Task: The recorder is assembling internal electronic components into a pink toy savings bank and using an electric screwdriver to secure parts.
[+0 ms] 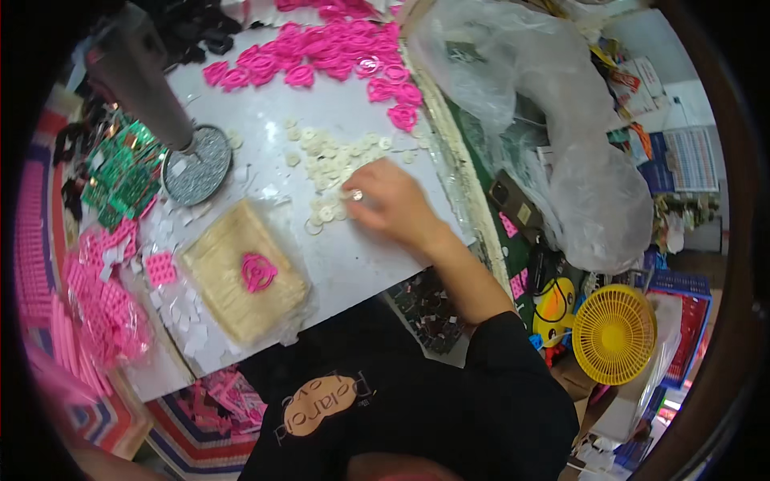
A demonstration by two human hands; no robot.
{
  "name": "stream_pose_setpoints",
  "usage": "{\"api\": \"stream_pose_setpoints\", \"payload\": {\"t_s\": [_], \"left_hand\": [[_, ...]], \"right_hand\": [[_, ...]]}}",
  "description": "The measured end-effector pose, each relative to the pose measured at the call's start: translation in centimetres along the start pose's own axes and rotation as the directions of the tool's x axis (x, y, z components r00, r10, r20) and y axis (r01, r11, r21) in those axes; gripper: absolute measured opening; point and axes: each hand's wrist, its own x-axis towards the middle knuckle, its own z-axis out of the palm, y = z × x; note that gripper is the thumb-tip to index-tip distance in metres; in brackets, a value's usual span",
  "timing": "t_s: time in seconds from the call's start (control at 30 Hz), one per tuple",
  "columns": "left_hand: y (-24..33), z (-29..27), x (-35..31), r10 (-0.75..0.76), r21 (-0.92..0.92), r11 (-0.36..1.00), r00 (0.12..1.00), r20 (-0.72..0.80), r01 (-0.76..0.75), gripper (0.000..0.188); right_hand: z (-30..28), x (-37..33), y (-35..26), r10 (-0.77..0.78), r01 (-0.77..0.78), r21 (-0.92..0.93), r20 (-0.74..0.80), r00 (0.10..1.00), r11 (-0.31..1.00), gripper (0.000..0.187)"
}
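My right hand reaches in over the white tabletop, thumb and fingers pinched on a small pale round disc. Just left of and beyond the fingers lies a loose spread of similar cream discs, some of them touching the hand's edge. A pink plastic ring-shaped part rests on a tan block-like pad wrapped in clear plastic, to the left of the hand. My left hand is out of view.
A heap of pink ring-shaped parts covers the far edge. At left stand a round dish of grey granules under a dark upright tool, and green circuit boards. Right of the table are clear plastic bags and a yellow basket.
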Motion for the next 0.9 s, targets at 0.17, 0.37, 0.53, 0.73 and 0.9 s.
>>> {"api": "stream_pose_setpoints", "payload": {"t_s": [0.17,0.37,0.53,0.73,0.9], "left_hand": [[0.5,18.6,-15.4,-0.249,-0.12,0.945,0.908,0.337,0.304,0.056],[1.4,30.2,-19.2,-0.176,-0.588,0.644,0.843,0.509,0.489,0.049],[2.3,32.8,-20.1,-0.17,-0.561,0.664,0.83,0.531,0.494,0.047],[0.7,31.4,-20.3,-0.225,-0.548,0.656,0.828,0.514,0.519,0.049],[1.9,34.2,-20.5,-0.324,-0.525,0.665,0.839,0.438,0.531,0.046]], "right_hand": [[-9.1,-2.1,6.8,0.531,-0.578,-0.119,-0.279,0.8,0.807,0.019],[-18.2,-6.2,15.6,0.61,-0.718,-0.167,-0.419,0.672,0.676,0.024],[-22.7,-8.3,26.9,0.9,-0.726,-0.684,-0.267,0.345,0.076,0.043],[-24.5,-9.7,30.2,0.914,-0.619,-0.78,-0.182,0.362,0.09,0.049],[-26.2,-11.0,30.4,0.674,-0.651,-0.688,-0.316,0.668,0.322,0.035]]}}
